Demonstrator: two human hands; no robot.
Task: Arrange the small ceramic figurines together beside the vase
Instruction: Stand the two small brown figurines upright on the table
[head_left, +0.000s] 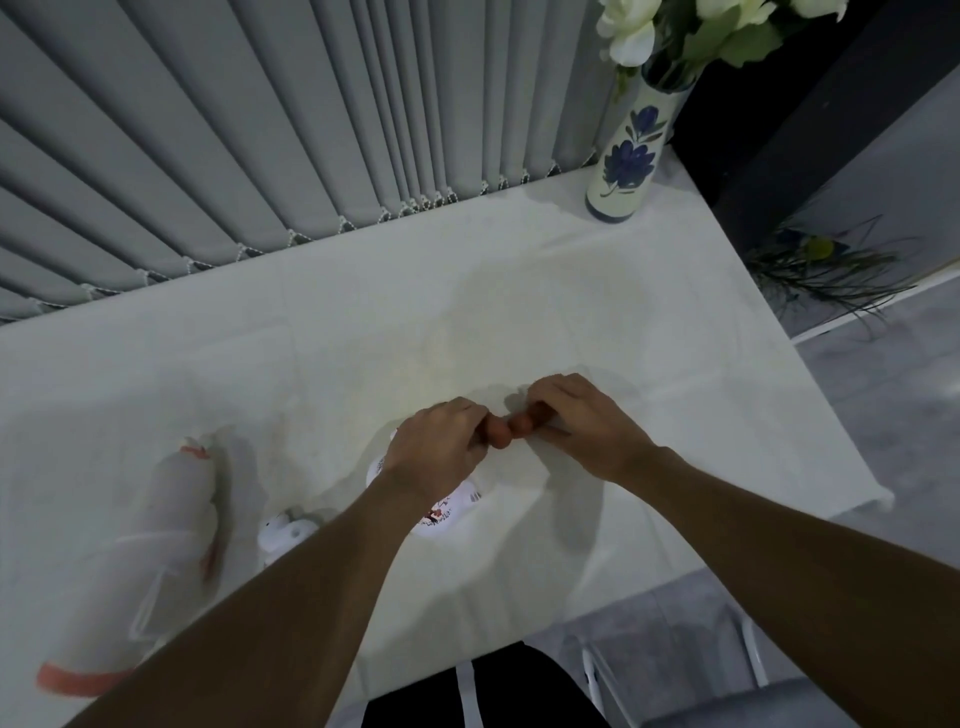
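At the far right corner of the white table (363, 322) stands a cream vase (626, 161) with blue painted flowers, holding white blooms. My left hand (441, 452) and my right hand (582, 421) meet over the table's middle, fingers closed. Between their fingertips sit small reddish-brown rounded pieces (511, 428), apparently figurines, mostly hidden by fingers. A white figurine with red and black markings (447, 512) lies under my left wrist. Another small white figurine (285, 535) stands to its left. A tall white piece with orange trim (176, 525) is at the near left.
Grey vertical blinds (260, 130) hang along the table's far edge. A dark panel (779, 78) rises behind the vase. Feathery green stems (826, 270) lie beyond the table's right edge. A grey chair seat (753, 706) shows at the bottom right.
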